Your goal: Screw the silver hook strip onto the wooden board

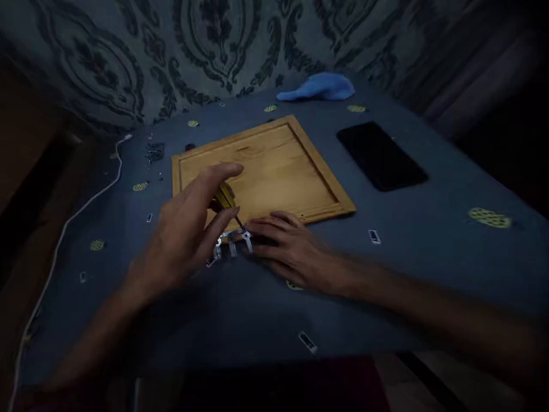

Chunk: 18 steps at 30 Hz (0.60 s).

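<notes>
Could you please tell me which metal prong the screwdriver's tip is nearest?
The rightmost visible prong, beside the right hand; the other two sit farther left, nearer the left hand.

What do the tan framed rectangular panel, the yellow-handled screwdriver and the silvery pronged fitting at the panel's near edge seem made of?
Panel: wood, perhaps varnished; grain shows, with a soft sheen.
Screwdriver: handle probably plastic, from its yellow colour; thin shaft likely metal.
Fitting: apparently bright metal, judging by its glints.
</notes>
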Available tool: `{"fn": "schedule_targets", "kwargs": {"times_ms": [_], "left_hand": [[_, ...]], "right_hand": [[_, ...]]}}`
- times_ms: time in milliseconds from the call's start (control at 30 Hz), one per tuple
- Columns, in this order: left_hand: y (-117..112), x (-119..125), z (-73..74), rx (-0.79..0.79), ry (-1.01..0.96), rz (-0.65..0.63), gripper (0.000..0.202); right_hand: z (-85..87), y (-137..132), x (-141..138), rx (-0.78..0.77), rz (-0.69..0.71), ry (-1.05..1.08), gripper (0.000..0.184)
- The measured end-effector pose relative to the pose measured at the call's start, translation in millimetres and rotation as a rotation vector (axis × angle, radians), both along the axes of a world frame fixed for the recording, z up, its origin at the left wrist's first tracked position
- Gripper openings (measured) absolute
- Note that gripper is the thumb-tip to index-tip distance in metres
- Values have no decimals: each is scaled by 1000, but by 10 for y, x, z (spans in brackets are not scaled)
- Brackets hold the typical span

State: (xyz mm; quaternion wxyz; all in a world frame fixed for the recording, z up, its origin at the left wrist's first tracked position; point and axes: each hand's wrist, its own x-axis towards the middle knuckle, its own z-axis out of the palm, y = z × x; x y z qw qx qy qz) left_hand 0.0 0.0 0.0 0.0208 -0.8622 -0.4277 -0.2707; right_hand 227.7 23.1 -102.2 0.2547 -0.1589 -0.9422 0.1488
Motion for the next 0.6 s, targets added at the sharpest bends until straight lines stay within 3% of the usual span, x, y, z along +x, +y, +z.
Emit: {"fn": "schedule_targets", "kwargs": {"times_ms": [200,433,600], "left_hand": [[0,4,7,0,-10,-29,44],[6,33,-19,141,41,20,36],[-23,-6,-3,29,-30,34,46]], "right_hand": [[-8,-10,9,-7,-2,-27,26],[-7,-2,10,0,12,-7,24],[10,-4,12,-15,7,-40,25]]}}
